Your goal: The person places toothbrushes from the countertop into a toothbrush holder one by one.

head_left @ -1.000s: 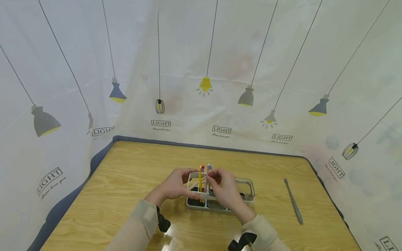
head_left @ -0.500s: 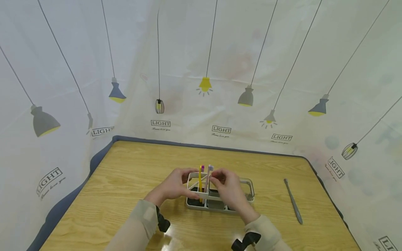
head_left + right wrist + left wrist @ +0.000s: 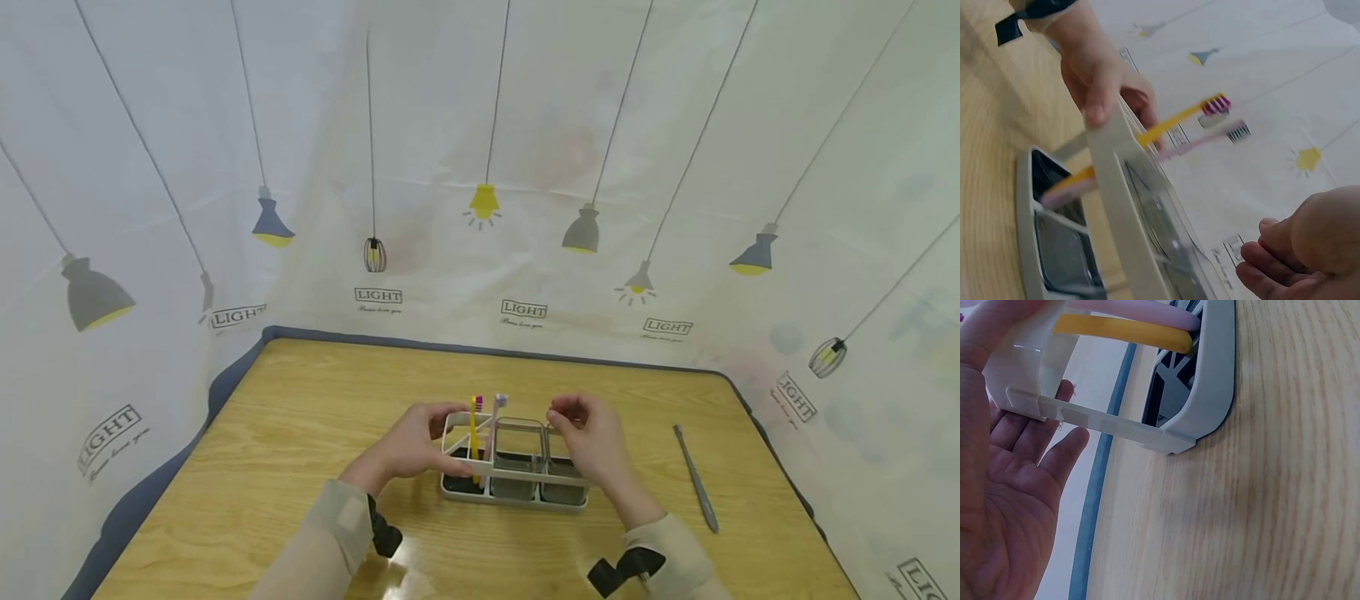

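Note:
A white toothbrush holder (image 3: 517, 473) with a grey base stands on the table. My left hand (image 3: 405, 443) grips the left end of its upper frame, thumb in front and fingers behind. Upright in the left section stand a yellow toothbrush (image 3: 474, 442) with purple bristles and a pale pink toothbrush (image 3: 492, 433). Their handle ends reach the base in the left wrist view. Clear cups (image 3: 519, 440) fill the other sections. By the holder's right end, my right hand (image 3: 600, 446) has loosely curled fingers with nothing in them; the right wrist view shows it apart from the holder.
A slim grey stick (image 3: 697, 482), apparently another toothbrush, lies on the wooden table (image 3: 337, 383) to the right. Behind and at both sides hangs a white curtain (image 3: 435, 125) printed with lamps. A blue band (image 3: 435, 343) runs along the table's far edge.
My right hand has let go of the pink toothbrush and moved right, past the cups. Left hand keeps its grip; the view has shifted slightly.

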`<control>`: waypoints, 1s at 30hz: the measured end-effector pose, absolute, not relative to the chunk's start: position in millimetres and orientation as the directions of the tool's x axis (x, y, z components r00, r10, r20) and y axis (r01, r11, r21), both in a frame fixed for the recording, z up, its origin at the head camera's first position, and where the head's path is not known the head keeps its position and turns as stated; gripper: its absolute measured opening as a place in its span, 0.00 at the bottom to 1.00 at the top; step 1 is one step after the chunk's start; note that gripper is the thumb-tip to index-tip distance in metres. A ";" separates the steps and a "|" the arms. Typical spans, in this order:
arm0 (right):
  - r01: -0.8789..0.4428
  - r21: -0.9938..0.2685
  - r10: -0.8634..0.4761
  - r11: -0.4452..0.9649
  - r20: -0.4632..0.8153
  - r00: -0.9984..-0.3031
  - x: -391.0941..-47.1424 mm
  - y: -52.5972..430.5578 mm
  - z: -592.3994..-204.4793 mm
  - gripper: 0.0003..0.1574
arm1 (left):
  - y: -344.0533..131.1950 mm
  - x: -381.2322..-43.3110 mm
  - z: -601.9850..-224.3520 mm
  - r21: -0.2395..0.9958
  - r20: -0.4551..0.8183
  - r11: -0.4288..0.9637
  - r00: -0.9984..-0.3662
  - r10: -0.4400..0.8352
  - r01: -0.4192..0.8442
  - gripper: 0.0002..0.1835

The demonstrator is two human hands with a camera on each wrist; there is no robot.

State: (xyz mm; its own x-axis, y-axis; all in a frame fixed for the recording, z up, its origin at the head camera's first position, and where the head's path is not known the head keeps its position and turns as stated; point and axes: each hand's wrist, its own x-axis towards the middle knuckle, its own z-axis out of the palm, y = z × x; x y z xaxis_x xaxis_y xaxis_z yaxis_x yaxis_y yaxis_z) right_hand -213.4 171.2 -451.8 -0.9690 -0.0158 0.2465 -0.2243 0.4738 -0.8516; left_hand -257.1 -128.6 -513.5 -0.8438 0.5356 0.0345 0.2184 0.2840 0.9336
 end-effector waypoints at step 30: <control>0.135 -0.655 0.220 0.743 0.048 -0.974 -240.0 363.3 -492.6 0.20 | -128.9 -255.6 -512.9 0.935 0.015 0.296 -0.855 0.518 0.196 0.51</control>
State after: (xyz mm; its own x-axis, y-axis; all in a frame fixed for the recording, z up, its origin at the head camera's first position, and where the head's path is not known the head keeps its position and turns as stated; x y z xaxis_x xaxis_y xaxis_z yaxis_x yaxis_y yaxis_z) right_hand -240.0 363.3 -492.6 -0.9744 0.2195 0.0482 0.1351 0.7435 -0.6550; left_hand -255.6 -128.9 -512.9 -0.8552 0.5181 0.0152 0.1959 0.2960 0.9349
